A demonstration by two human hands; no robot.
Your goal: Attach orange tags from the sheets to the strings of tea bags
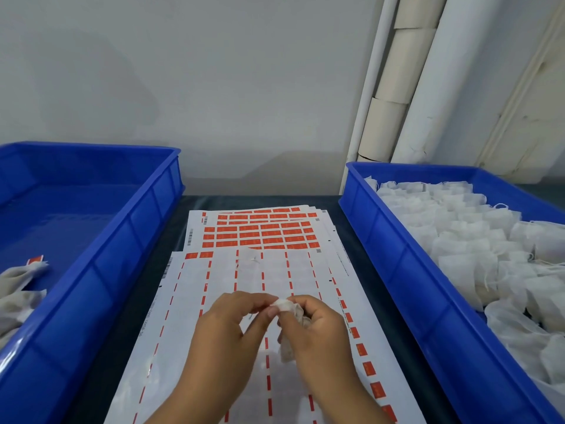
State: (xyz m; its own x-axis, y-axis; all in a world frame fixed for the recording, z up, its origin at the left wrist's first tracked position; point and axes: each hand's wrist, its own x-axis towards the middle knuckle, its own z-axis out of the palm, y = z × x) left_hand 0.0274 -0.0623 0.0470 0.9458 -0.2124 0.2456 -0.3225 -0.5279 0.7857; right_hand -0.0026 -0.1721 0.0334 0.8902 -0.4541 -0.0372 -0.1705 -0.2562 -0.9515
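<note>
Head view shows the left hand [226, 328] and right hand [318, 328] together pinching a crumpled white mesh tea bag [290, 313] above a mostly peeled white sheet of orange tags [189, 316]. Fuller tag sheets [263, 231] lie beyond on the dark table [345, 228], between a blue plastic tray [107, 255] holding a few tagged bags and another blue tray [397, 270] heaped with white bags, under a grey wall [214, 87].

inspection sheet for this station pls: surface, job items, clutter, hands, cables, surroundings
Surface: dark table, mostly covered by sheets and bins.
Job's things: near sheet largely stripped, a few orange tags left; far sheets still full; right bin piled with untagged tea bags; left bin holds a few bags, one orange tag visible.
Clutter: nothing seen.
Grippers: left hand and right hand both pinch one tea bag above the near sheet.
Cables: nothing seen.
Surroundings: grey wall; white pipes behind the right bin.
</note>
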